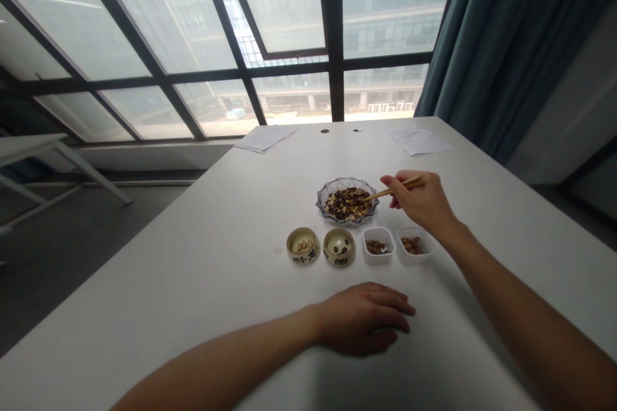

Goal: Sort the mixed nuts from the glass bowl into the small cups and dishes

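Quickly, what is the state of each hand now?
Left hand: open, flat on the table, holding nothing.
Right hand: closed on chopsticks, tips at the glass bowl.

On the table (216, 257) before you, the bowl (347, 200) sits near the middle. Just nearer than it runs a row of four: the first cup (302, 245) at left, then the second cup (339, 246), the third cup (378, 244) and the fourth cup (414, 244). Your right hand (424, 202) is right of the bowl, its chopsticks (393, 189) reaching left over the bowl's rim. Your left hand (364, 318) lies flat on the table, nearer than the row. At the far edge lie a left sheet (267, 137) and a right sheet (418, 140).
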A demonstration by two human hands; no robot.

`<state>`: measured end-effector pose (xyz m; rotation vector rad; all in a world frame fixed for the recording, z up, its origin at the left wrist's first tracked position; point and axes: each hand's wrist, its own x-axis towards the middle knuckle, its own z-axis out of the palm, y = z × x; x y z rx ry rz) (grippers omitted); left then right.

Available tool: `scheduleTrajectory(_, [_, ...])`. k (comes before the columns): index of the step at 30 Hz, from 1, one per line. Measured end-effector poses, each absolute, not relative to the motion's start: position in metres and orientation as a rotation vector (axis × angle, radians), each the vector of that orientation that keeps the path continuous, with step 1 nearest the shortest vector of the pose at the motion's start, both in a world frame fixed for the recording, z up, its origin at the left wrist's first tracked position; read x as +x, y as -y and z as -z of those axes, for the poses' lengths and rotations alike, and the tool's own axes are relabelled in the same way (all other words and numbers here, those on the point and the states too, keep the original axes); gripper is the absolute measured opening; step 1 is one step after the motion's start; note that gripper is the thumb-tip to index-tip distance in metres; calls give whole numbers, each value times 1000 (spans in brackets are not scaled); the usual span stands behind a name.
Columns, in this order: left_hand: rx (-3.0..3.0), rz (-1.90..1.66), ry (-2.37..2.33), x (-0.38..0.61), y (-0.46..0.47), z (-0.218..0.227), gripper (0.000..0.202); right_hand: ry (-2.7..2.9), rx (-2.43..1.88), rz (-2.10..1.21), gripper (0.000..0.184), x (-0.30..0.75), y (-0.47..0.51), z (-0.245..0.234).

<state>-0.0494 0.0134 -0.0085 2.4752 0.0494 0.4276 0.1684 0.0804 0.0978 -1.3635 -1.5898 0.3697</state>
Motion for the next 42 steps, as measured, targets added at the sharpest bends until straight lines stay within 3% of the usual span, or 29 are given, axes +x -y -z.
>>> scheduleTrajectory(18, [2478,-406,-61,-50,-14,9,26,1481,-1308,-444,51,165,-89,-81])
scheduleTrajectory(26, [2475,-417,-61,-50,-14,9,26,1493,-1332,-330,52,167,-91,-82])
scheduleTrajectory(42, [2454,-385,-56,-50,-15,6,26,1662,-1464,-434,49,179,-14,-174])
